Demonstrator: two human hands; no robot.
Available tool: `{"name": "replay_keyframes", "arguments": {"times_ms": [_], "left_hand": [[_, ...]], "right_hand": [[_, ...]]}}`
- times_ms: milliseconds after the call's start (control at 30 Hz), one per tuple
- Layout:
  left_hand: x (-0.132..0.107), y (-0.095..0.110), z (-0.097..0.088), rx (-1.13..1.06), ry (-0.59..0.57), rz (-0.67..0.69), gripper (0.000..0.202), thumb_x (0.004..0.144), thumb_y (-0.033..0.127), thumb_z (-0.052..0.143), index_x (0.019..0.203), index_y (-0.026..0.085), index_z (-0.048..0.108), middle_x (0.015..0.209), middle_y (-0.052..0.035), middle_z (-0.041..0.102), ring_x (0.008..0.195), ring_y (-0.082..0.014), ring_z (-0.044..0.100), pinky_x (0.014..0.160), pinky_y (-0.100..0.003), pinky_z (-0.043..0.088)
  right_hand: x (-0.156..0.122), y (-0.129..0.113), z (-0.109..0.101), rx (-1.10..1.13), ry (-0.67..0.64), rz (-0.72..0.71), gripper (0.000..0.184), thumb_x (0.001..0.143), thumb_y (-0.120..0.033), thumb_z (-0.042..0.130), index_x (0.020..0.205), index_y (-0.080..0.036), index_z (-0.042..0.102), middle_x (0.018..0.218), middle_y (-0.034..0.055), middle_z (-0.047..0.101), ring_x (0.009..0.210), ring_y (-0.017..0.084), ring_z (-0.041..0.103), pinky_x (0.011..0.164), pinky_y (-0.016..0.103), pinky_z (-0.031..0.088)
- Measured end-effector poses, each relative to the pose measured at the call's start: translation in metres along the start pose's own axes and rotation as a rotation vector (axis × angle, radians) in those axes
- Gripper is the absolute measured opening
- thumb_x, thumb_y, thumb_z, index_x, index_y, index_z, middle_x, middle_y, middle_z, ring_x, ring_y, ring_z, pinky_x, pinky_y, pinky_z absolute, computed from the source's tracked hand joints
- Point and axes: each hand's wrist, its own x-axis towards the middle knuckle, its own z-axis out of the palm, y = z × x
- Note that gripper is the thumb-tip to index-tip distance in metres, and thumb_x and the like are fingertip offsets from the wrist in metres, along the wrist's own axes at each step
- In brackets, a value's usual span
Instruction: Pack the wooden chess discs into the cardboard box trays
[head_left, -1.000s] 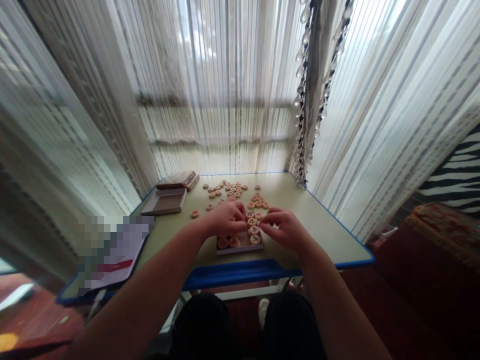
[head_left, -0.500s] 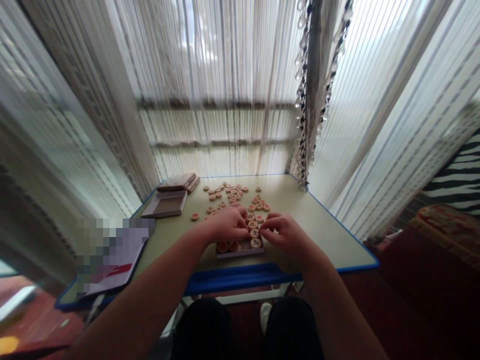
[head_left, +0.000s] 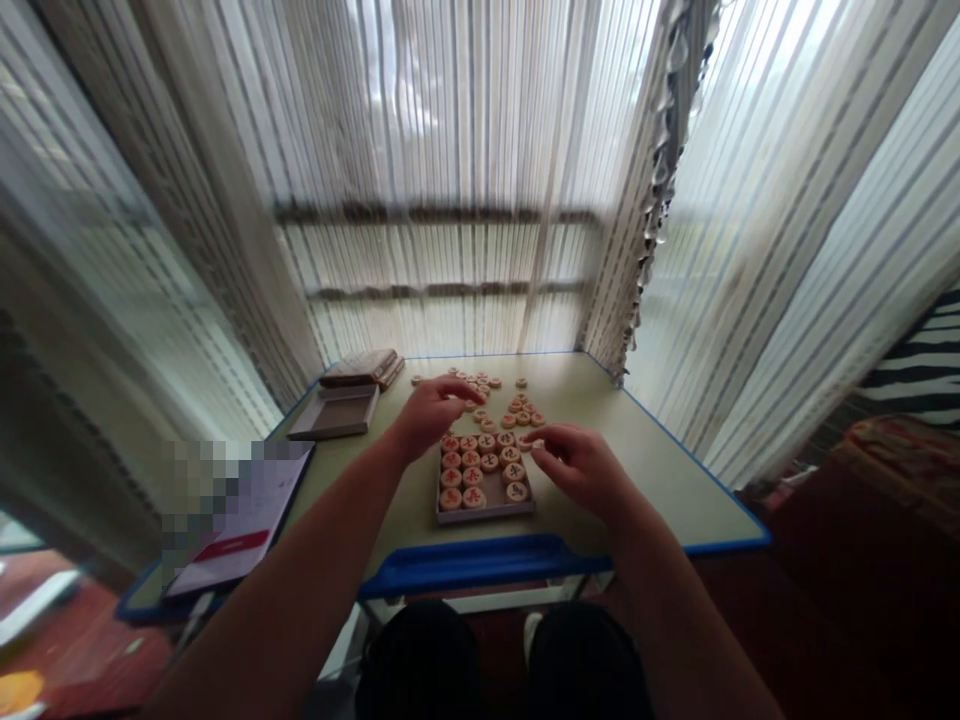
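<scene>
A shallow box tray (head_left: 486, 510) lies near the table's front edge, with several round wooden chess pieces (head_left: 471, 477) set in rows inside. More loose pieces (head_left: 517, 408) lie scattered behind it. My left hand (head_left: 431, 412) reaches out over the loose pieces just beyond the tray, fingers curled downward; whether it holds a piece is hidden. Beside the tray's right edge my right hand (head_left: 576, 465) pinches its fingertips together at the far right corner, on something too small to name.
The table (head_left: 660, 470) is beige with a blue rim. An open box half (head_left: 335, 412) and a closed brown case (head_left: 360, 367) sit at the back left. A paper sheet (head_left: 240, 520) lies at the front left. Sheer curtains (head_left: 465, 170) surround the table.
My left hand lifted off the tray and moved forward over the loose pieces, uncovering the rows in the tray. My right hand stayed at the tray's right side.
</scene>
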Motion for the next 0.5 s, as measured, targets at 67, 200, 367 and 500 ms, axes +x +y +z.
{"name": "replay_keyframes", "arguments": {"times_ms": [67,200,367,500], "left_hand": [[0.005,-0.006,-0.005,-0.074,0.151,-0.131,0.033,0.059,0.007,0.042,0.079,0.014,0.067,0.082,-0.0038,0.066,0.078,-0.0145,0.059,0.074,-0.03,0.048],[0.008,-0.022,-0.007,-0.036,0.181,-0.18,0.033,0.061,0.011,0.047,0.087,0.012,0.067,0.089,-0.0068,0.068,0.08,-0.0159,0.061,0.076,-0.031,0.049],[0.005,-0.035,0.001,0.159,0.075,-0.163,0.029,0.066,0.018,0.05,0.089,0.015,0.068,0.092,-0.0047,0.068,0.086,-0.0165,0.061,0.08,-0.029,0.047],[0.006,-0.038,0.006,0.235,-0.016,-0.104,0.035,0.069,0.02,0.048,0.1,0.016,0.066,0.096,-0.0043,0.067,0.088,-0.0175,0.06,0.08,-0.03,0.047]], "right_hand": [[0.001,0.003,0.002,-0.002,0.035,0.015,0.022,0.076,-0.026,0.052,0.092,-0.018,0.065,0.06,-0.0011,0.054,0.053,0.009,0.044,0.054,0.022,0.035],[0.001,0.009,0.006,-0.039,0.06,0.047,0.025,0.076,-0.029,0.053,0.095,-0.018,0.064,0.058,-0.0024,0.052,0.052,0.01,0.045,0.054,0.023,0.036],[0.011,0.008,0.008,-0.16,0.065,0.068,0.027,0.077,-0.036,0.052,0.093,-0.019,0.065,0.064,0.0009,0.058,0.06,0.013,0.05,0.059,0.024,0.038],[0.042,0.01,0.012,-0.314,-0.06,0.086,0.025,0.076,-0.037,0.053,0.085,-0.02,0.069,0.069,0.0039,0.063,0.065,0.015,0.053,0.064,0.027,0.039]]}}
